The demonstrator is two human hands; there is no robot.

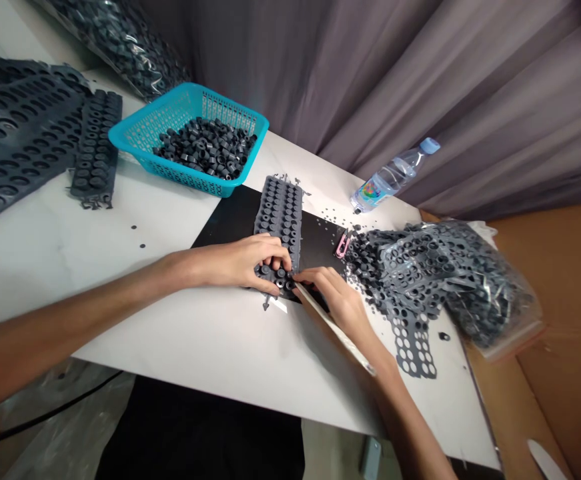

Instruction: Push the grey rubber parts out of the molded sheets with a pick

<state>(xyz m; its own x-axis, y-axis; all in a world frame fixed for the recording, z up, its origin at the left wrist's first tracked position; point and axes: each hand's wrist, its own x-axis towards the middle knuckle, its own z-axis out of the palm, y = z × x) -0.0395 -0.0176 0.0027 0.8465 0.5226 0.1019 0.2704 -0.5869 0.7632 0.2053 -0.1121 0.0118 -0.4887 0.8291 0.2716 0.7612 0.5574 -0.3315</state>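
A dark grey moulded rubber sheet [283,207] with rows of round raised parts lies lengthwise on a black mat [230,217]. My left hand [257,260] is curled over its near end, thumb and fingers gripping the sheet around several of the round parts. At the same end, on the right corner, are the fingertips of my right hand [337,297], closed on a long thin pale tool [340,333] that slants back under the palm toward the wrist. The tool's tip is too small to make out. A loose scrap [266,303] lies just below the sheet.
A turquoise basket [185,175] of small dark rubber pieces stands behind left, beside more moulded sheets [25,133]. Pink-handled clippers [342,245], a pile of punched sheet waste [410,267] and a filled plastic bag [500,300] are on the right. A water bottle [390,175] lies behind.
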